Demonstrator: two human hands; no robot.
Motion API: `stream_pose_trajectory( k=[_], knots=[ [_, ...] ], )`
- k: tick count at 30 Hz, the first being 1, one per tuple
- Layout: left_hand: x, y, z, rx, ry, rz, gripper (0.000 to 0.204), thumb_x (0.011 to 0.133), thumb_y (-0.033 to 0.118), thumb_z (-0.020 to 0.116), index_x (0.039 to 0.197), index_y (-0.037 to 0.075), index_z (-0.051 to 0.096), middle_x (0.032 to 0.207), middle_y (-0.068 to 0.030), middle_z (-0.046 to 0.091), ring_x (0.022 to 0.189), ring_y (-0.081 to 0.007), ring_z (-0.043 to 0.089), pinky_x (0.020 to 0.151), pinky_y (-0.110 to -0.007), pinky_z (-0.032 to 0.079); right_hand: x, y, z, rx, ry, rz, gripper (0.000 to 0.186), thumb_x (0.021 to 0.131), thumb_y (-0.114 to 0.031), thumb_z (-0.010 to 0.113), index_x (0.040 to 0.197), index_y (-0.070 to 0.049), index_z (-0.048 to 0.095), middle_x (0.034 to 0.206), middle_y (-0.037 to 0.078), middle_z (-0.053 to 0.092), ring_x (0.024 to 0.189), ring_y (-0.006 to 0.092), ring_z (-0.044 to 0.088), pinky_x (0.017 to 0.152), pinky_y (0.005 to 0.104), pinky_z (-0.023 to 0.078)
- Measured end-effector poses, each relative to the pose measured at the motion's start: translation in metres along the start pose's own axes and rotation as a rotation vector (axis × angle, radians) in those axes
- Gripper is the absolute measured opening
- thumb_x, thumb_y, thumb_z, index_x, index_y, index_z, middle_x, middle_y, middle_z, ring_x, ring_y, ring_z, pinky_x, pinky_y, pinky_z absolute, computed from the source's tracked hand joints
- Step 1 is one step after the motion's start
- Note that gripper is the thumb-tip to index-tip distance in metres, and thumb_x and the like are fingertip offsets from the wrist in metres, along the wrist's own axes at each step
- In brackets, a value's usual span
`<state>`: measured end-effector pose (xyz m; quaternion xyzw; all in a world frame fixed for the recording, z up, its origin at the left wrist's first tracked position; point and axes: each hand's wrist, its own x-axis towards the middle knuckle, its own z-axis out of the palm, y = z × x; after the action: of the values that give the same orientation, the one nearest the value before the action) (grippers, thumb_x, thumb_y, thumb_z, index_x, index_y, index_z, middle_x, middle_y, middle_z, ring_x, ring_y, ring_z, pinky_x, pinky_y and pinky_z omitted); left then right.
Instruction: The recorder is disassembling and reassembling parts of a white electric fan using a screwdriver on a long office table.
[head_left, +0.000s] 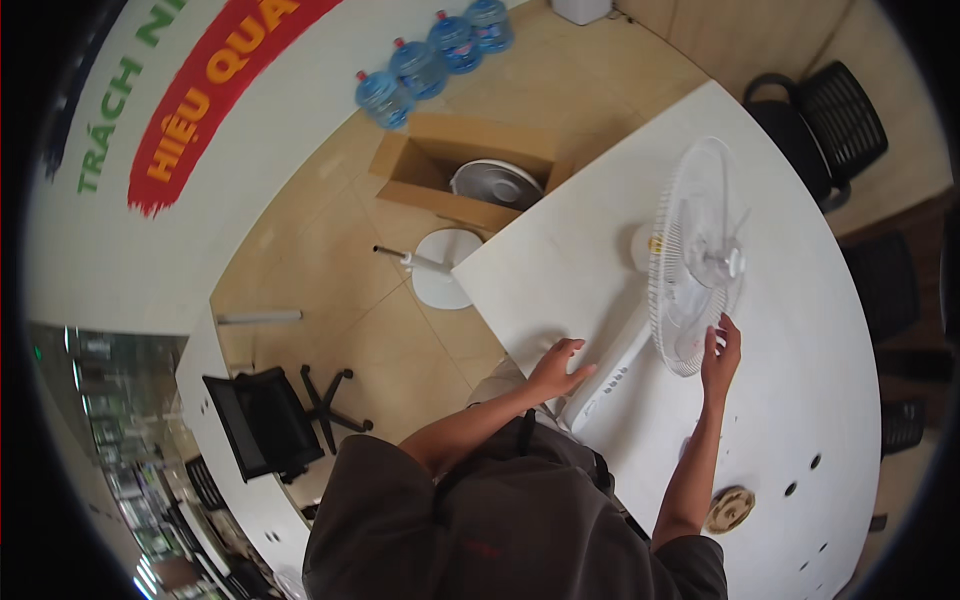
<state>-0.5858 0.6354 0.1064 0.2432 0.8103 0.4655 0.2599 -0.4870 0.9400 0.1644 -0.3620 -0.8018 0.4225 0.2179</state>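
Note:
A white electric fan lies on the white table (560, 235), its head toward the far right. The round wire grille (663, 265) stands on edge, with pale translucent fan blades (690, 325) and a hub (727, 266) on its right side. A white fan column (622, 362) with a row of buttons runs from the head toward my body. My left hand (560, 372) is open beside the column, thumb and fingers apart. My right hand (721, 362) is at the lower right rim of the grille, fingers spread near the blades; whether they touch is unclear.
An open cardboard box (425, 165) with another round fan grille (497, 185) stands on the floor beyond the table. Near it are a white round fan base (445, 290) and several blue water bottles (418, 68). A round brownish object (730, 510) lies right; black chairs (262, 425) stand around.

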Motion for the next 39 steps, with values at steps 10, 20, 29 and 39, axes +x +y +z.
stream_pose_trajectory(
  k=[10, 20, 29, 39],
  knots=[
    [-0.106, -0.124, -0.115, -0.121, 0.576, -0.338, 0.026, 0.084, 0.017, 0.071, 0.102, 0.000, 0.065, 0.095, -0.0146, 0.066, 0.083, -0.0261, 0.065, 0.076, -0.036, 0.053, -0.012, 0.012, 0.001, 0.040, 0.043, 0.134, 0.043, 0.098, -0.021, 0.057, 0.136, -0.002, 0.050, 0.123, 0.015, 0.058, 0.103, 0.0224, 0.058, 0.086, 0.0350, 0.049],
    [-0.160, -0.301, -0.220, 0.063, 0.494, -0.796, 0.027, 0.083, 0.025, 0.066, 0.093, 0.000, 0.070, 0.090, -0.0179, 0.070, 0.087, -0.0315, 0.068, 0.081, -0.040, 0.053, -0.125, -0.001, 0.008, -0.056, 0.380, 0.356, 0.044, 0.097, -0.026, 0.059, 0.134, -0.003, 0.051, 0.123, 0.012, 0.058, 0.102, 0.0216, 0.058, 0.082, 0.0352, 0.051],
    [-0.088, -0.396, -0.333, -0.157, 0.457, -0.782, 0.027, 0.088, 0.023, 0.062, 0.098, -0.001, 0.069, 0.082, -0.0105, 0.069, 0.072, -0.0189, 0.063, 0.065, -0.033, 0.050, -0.303, 0.001, 0.104, -0.116, 0.180, 0.843, 0.036, 0.092, -0.023, 0.061, 0.123, -0.004, 0.055, 0.095, 0.005, 0.060, 0.072, 0.0130, 0.057, 0.053, 0.0292, 0.049],
    [-0.046, -0.423, -0.354, -0.563, 0.118, -0.789, 0.016, 0.090, 0.025, 0.062, 0.089, 0.010, 0.057, 0.073, 0.0014, 0.055, 0.059, -0.0086, 0.051, 0.049, -0.024, 0.040, -0.423, -0.068, 0.181, 0.355, 0.118, 1.338, 0.034, 0.094, -0.025, 0.059, 0.120, -0.004, 0.053, 0.101, 0.014, 0.063, 0.088, 0.0288, 0.065, 0.072, 0.0412, 0.054]
  ],
)
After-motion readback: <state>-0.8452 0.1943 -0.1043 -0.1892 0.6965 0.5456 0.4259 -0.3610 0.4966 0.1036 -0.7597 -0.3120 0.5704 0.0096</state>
